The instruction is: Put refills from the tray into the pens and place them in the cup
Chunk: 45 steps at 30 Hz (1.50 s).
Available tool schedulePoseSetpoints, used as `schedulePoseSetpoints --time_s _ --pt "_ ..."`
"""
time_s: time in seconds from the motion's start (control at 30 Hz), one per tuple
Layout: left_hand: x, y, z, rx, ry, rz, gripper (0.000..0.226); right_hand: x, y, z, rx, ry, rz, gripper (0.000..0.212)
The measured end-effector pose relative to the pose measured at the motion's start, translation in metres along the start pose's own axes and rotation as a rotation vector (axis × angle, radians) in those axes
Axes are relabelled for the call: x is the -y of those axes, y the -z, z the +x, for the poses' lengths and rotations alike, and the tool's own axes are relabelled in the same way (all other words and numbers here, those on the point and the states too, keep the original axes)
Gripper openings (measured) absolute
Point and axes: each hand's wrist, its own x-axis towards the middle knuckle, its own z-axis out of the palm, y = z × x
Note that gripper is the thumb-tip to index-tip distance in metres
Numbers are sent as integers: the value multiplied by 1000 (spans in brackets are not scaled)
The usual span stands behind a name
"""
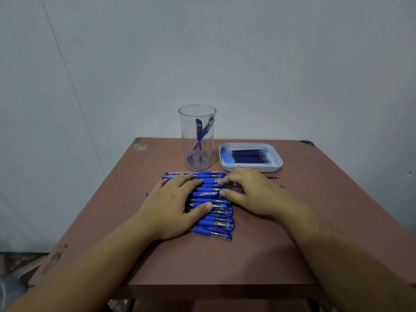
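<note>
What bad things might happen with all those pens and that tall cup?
The pens lie in a loose row under the left hand and right hand, so a nudge might roll some off the table. The tall cup stands just behind the row; a reaching hand might tip it. A thin refill lies outside the tray and may get lost.
</note>
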Motion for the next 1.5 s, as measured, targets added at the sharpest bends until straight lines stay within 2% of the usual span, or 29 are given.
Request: schedulePoseSetpoints --time_s 0.13,0.37,0.5,0.57,0.73,0.87,1.13,1.37,1.5 --pt "0 0 0 4 4 -3 91 2 -1 -1 -11 -25 71 9" --pt "-1 1 0 2 2 -8 90 1 -1 -1 -51 -102 260 13" --pt "-1 1 0 5 4 -5 90 -3 1 0 -102 -108 265 14" --pt "-2 1 0 7 5 -3 90 -3 3 -1 -75 -118 245 10" --pt "-1 0 0 4 11 -8 89 -4 7 -4 35 -78 42 20" --pt "-1 0 0 7 13 -14 93 -3 9 -6 36 -84 91 15" --pt "-2 1 0 12 26 -12 89 -4 9 -7 74 -128 220 18" --pt "-4 4 -2 -3 23 -61 88 -9 15 -7 -50 -126 294 11" --pt "-8 19 5 -122 -43 -78 76 -12 36 -5 -115 -85 278 14"
